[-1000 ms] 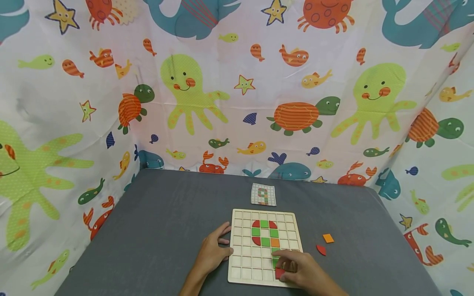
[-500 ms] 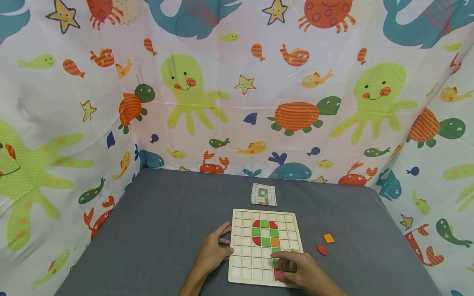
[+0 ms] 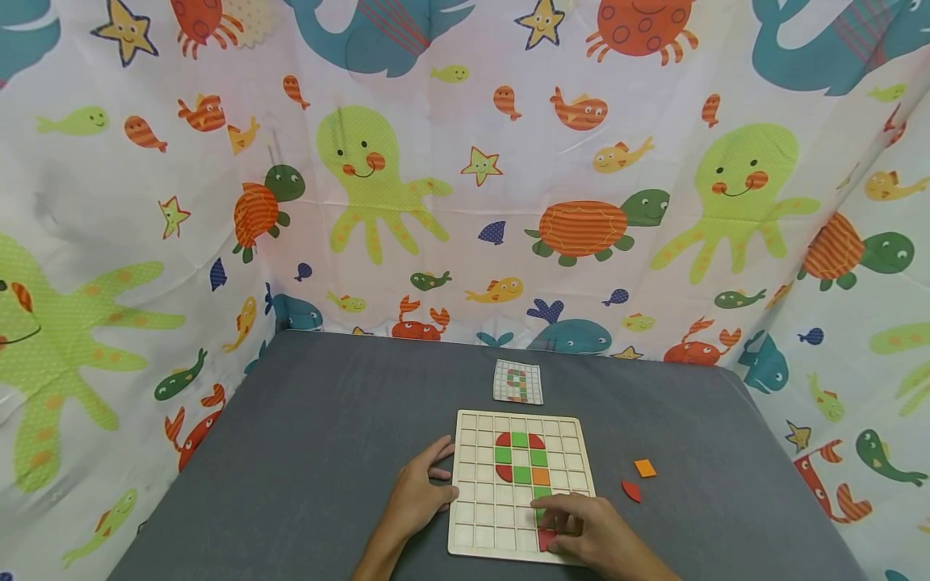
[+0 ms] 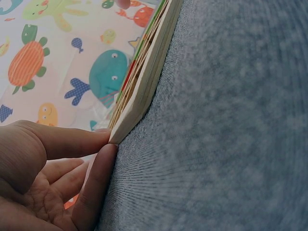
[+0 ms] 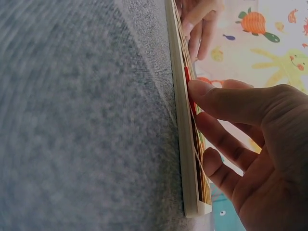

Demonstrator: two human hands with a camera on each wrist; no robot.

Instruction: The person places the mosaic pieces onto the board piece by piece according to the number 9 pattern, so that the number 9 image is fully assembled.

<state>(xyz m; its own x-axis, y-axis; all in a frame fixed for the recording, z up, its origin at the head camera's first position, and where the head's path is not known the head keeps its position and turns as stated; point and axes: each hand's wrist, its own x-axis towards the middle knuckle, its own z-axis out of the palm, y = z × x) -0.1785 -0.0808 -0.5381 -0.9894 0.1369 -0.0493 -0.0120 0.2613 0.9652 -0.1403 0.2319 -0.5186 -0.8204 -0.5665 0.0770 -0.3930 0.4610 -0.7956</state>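
Observation:
A square wooden grid board (image 3: 475,514) lies on the table, with green, red and orange tiles set in some of its compartments. My left hand (image 3: 414,496) grips the board's left edge; in the left wrist view the thumb (image 4: 72,142) and a finger pinch its rim. Over the board's lower right is my right hand (image 3: 592,532), fingers bent. Its thumb and a finger hold a red tile (image 3: 545,539) low at the bottom row, below a column of green tiles (image 3: 541,491). In the right wrist view the thumb (image 5: 207,94) touches the red tile (image 5: 188,84). Part of that tile is hidden.
Behind the board lies a small printed card (image 3: 517,382) with a coloured grid pattern. Right of the board are a loose orange square tile (image 3: 644,468) and a red quarter-circle tile (image 3: 630,491). A sea-animal curtain (image 3: 465,218) surrounds the grey table (image 3: 349,403).
The red tile and my right fingertips have shifted slightly left and down into the bottom row. The left hand and the board have stayed in place.

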